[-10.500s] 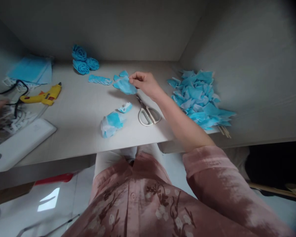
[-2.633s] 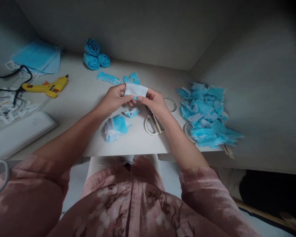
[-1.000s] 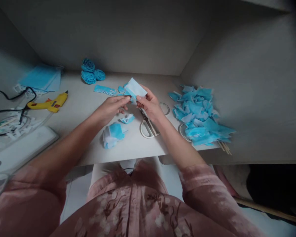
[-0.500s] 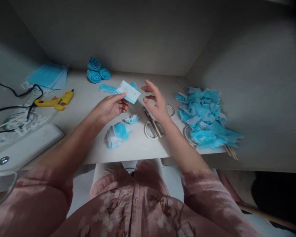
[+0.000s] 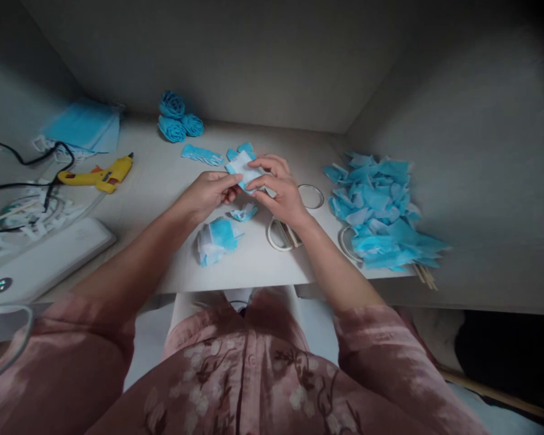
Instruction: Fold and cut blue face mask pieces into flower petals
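Between my hands is a small white and blue piece of mask fabric [image 5: 241, 164]. My left hand [image 5: 215, 192] pinches its lower left edge between thumb and fingers. My right hand [image 5: 278, 186] grips the right side, fingers curled over it. Just behind lie small blue fabric pieces [image 5: 245, 147] and a pleated blue strip [image 5: 202, 154]. Under my right wrist are scissors [image 5: 280, 234], their blades hidden by the hand. Nearer me rest a crumpled white and blue bundle [image 5: 217, 240] and a small fabric scrap [image 5: 243, 211].
At the back stand three blue fabric roses [image 5: 172, 118]. On the left are folded blue masks [image 5: 84, 128], a yellow glue gun [image 5: 102, 174] with black cables, and a white power bank [image 5: 49, 257]. A heap of cut fabric [image 5: 381, 205], tape rolls [image 5: 310, 196] and sticks [image 5: 425, 277] lie right.
My right hand has moved left and taken hold of the fabric piece, which only my left hand held before. The piece has turned slightly.
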Motion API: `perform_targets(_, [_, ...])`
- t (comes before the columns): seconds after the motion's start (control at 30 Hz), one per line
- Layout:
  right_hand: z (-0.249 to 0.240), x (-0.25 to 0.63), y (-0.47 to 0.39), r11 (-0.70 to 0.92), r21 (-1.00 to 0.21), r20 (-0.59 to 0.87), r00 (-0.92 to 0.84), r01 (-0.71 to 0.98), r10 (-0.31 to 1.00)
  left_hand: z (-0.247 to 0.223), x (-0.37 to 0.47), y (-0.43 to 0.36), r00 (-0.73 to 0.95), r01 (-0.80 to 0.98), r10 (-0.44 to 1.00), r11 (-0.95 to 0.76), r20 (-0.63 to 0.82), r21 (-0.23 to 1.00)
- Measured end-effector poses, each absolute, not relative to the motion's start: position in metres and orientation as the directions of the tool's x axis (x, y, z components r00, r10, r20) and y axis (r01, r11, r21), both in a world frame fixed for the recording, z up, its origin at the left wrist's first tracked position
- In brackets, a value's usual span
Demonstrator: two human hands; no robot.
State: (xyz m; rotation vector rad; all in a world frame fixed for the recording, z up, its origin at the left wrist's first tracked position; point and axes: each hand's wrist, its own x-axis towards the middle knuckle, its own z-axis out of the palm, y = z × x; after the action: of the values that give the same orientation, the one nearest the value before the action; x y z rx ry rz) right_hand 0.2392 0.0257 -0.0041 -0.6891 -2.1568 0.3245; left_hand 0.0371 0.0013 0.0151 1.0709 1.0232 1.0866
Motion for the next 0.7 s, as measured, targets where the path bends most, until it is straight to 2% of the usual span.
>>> perform_targets(0.23, [-0.003, 0.235, 0.021, 0.707, -0.632, 0.619, -0.343, 0.317, 0.706, 0.015, 0.039, 0.001, 0.106, -0.031, 0.994, 0.041, -0.038, 0.999])
perform_targets(0.47, [-0.009, 0.226, 0.020, 0.447, -0.891, 0.425, -0.201, 0.079, 0.882, 0.015, 0.038, 0.000, 0.125, 0.029, 0.992, -0.022, 0.018, 0.999])
perform_targets(0.57, [-0.012, 0.224, 0.022, 0.367, -0.930, 0.356, -0.207, 0.013, 0.911, 0.014, 0.037, 0.000, 0.125, 0.055, 0.992, -0.040, 0.033, 0.998])
perform_targets(0.7, [-0.013, 0.223, 0.023, 0.338, -0.941, 0.335, -0.207, -0.023, 0.919, 0.010, 0.037, 0.000, 0.124, 0.074, 0.992, -0.039, 0.030, 0.997])
